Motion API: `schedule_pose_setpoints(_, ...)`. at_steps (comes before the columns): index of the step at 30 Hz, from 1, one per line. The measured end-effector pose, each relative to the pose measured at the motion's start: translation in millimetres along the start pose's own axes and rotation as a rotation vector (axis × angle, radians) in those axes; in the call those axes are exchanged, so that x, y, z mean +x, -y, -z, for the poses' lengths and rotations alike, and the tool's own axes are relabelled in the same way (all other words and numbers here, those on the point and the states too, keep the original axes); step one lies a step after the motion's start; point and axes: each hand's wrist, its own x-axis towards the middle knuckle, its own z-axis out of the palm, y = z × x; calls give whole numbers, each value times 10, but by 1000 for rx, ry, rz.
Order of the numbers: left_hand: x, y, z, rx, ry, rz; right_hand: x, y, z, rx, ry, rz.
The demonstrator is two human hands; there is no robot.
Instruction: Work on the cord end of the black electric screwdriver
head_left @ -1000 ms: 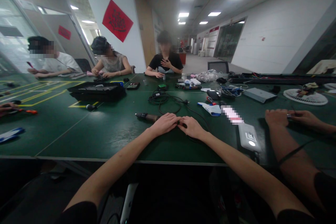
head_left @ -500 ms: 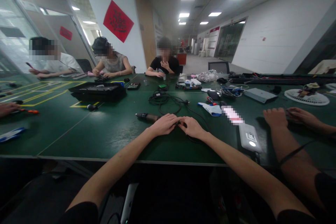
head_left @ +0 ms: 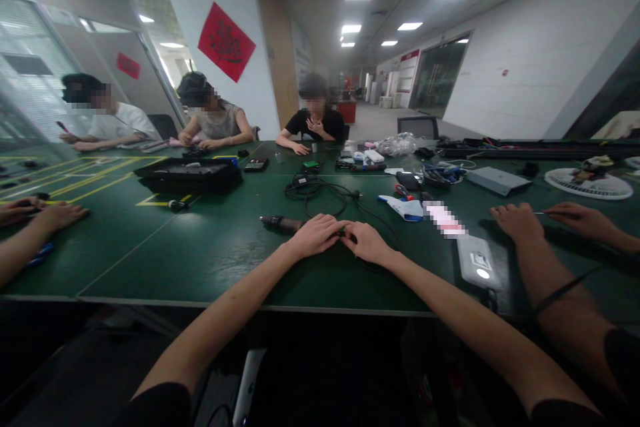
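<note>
In the middle of the green table lies a corded hand-held power tool (head_left: 281,223), brown and black with a tapered tip pointing left. My left hand (head_left: 318,236) rests over its rear part, fingers closed round it and hiding most of the body. My right hand (head_left: 367,241) is at the tool's back end, thumb and fingers pinched on the dark cord there. The fingertips of both hands nearly meet. A black power cord (head_left: 327,188) lies coiled just beyond the hands, its plug (head_left: 357,194) on the right.
A black tray (head_left: 187,177) stands at the left. To the right lie a white-and-blue glove (head_left: 407,208), a white power bank (head_left: 477,260), and a grey box (head_left: 499,180). A co-worker's hands (head_left: 520,221) are at the right, another's (head_left: 57,217) at the left. Several people sit opposite.
My hands and the tool stay almost in place. A co-worker's arm has come farther in from the left. The right co-worker's hands have shifted slightly.
</note>
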Motion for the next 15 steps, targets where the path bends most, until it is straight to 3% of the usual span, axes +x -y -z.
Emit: schedule_pose_setpoints(15, 24, -37, 26, -2, 29, -25, -4, 19, 4, 3, 2, -2)
